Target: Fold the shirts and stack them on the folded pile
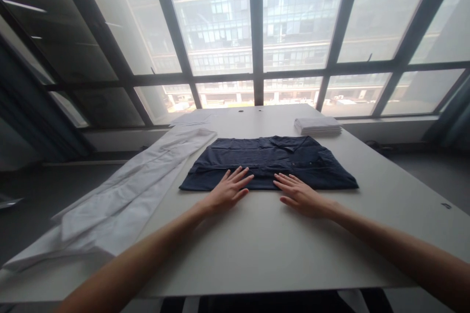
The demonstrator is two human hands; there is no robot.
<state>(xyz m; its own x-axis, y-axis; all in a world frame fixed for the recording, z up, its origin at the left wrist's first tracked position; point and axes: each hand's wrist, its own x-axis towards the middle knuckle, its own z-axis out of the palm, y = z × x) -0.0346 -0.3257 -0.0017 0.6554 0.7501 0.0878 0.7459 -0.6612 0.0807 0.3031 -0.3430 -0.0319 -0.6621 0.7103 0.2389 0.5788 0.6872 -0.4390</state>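
A smooth white table (253, 249) bears a folded navy cloth (257, 149) – long, wrinkled white fabric (128, 183) left, folded white cloth stack (317, 126) far right.

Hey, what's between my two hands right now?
Between your left hand and right hand, the head view shows dark cloth and, nearer you, bare white table.

Beyond your fingers (245, 181), daylight pours through the windows (220, 24), glaring and washed out. Left and right of your fingers, the floor (414, 166) is dim. Nearer you, soft shadows grey the table (257, 244); your forearms (157, 249) look stretched.
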